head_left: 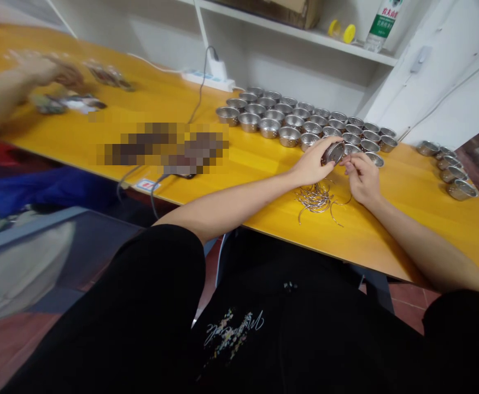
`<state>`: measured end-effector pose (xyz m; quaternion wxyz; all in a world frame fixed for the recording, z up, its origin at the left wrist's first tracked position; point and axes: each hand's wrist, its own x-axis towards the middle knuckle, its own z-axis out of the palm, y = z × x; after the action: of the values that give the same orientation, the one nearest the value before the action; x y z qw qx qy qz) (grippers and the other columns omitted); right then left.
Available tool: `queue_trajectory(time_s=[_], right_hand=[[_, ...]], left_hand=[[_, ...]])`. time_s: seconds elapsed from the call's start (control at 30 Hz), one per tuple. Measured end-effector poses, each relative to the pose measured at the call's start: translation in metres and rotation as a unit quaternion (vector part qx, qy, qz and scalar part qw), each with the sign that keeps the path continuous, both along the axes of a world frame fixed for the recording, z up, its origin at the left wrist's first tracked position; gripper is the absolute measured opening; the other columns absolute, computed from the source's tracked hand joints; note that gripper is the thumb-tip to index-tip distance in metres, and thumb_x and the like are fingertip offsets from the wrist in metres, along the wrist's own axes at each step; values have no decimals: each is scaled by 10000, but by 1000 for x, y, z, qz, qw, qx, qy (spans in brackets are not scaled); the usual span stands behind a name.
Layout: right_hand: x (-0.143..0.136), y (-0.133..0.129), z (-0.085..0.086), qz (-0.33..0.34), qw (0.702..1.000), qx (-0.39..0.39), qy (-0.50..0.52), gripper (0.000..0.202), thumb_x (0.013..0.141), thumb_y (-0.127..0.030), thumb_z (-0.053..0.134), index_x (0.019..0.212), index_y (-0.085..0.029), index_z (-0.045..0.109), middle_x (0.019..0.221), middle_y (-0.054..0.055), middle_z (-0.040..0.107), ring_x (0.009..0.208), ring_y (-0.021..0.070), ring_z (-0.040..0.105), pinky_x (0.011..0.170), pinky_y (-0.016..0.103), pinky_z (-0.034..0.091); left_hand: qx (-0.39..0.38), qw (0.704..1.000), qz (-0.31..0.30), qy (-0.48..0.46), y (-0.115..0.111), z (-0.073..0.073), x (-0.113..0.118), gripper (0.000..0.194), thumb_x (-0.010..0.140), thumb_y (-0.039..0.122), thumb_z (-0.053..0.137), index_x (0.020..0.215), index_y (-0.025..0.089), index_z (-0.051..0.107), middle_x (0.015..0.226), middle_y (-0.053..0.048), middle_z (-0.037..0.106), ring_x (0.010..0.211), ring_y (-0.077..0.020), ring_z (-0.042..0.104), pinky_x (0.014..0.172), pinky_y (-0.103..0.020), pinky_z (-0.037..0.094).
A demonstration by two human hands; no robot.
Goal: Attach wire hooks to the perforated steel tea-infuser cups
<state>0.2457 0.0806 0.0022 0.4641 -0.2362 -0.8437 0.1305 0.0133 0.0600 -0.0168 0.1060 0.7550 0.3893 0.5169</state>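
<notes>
My left hand (314, 164) is closed around a small perforated metal cup (333, 154), tilted so its holed side faces my right hand (363, 176). The right fingers are pinched together right beside the cup. A thin curved metal wire appears to run down from them, though its end at the cup is too small to make out. Below both hands lies a tangled pile of curved metal wires (316, 198) on the yellow table (264, 189). Just beyond my hands stand rows of similar metal cups (290, 137).
More cups (453, 174) stand at the right. Two blurred-out dark objects (198, 150) with cables lie left of centre. Another person's arm (1, 96) reaches over small bagged items (69, 103) at far left. A power strip (209, 80) sits at the back, below a shelf holding a bottle (381, 27).
</notes>
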Motion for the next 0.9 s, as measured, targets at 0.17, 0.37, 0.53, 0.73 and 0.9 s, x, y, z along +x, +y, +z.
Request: queue_trajectory(time_s=[0.17, 0.37, 0.53, 0.73, 0.9], right_hand=[[0, -9, 6, 18, 998, -51, -30, 730, 1126, -902, 467, 872, -297, 788, 1047, 121, 783, 943, 305, 748, 892, 537, 664], [1, -13, 7, 84, 989, -107, -53, 770, 1078, -963, 505, 785, -289, 732, 1002, 102, 773, 749, 232, 666, 700, 442, 585], [-1, -13, 5, 105, 983, -141, -59, 800, 1076, -973, 495, 703, -285, 659, 803, 64, 695, 623, 205, 587, 638, 417, 515], [-3, -15, 5, 103, 987, -101, -66, 780, 1064, -938, 601, 680, -273, 742, 758, 60, 688, 710, 232, 653, 717, 424, 516], [-4, -14, 2, 87, 989, -113, -49, 739, 1043, -916, 669, 708, -274, 815, 794, 71, 744, 756, 251, 690, 733, 431, 546]], left_hand=[[1, 1000, -17, 6, -6, 3, 3, 734, 843, 93, 609, 1558, 258, 605, 1624, -128, 719, 1528, -317, 667, 1387, -587, 501], [4, 999, -36, 20, -12, 5, 6, 701, 813, 46, 553, 1484, 243, 608, 1544, -110, 749, 1460, -287, 700, 1347, -541, 538], [20, 998, -53, 29, -10, 1, 5, 710, 818, 48, 543, 1493, 256, 602, 1548, -108, 740, 1487, -285, 690, 1351, -535, 532], [14, 997, -60, 44, -9, -1, 6, 718, 827, 84, 571, 1514, 288, 612, 1591, -104, 725, 1533, -291, 656, 1377, -552, 506], [12, 996, -57, 71, -14, 2, 8, 728, 861, 119, 608, 1559, 330, 614, 1608, -99, 704, 1537, -299, 646, 1369, -552, 534]])
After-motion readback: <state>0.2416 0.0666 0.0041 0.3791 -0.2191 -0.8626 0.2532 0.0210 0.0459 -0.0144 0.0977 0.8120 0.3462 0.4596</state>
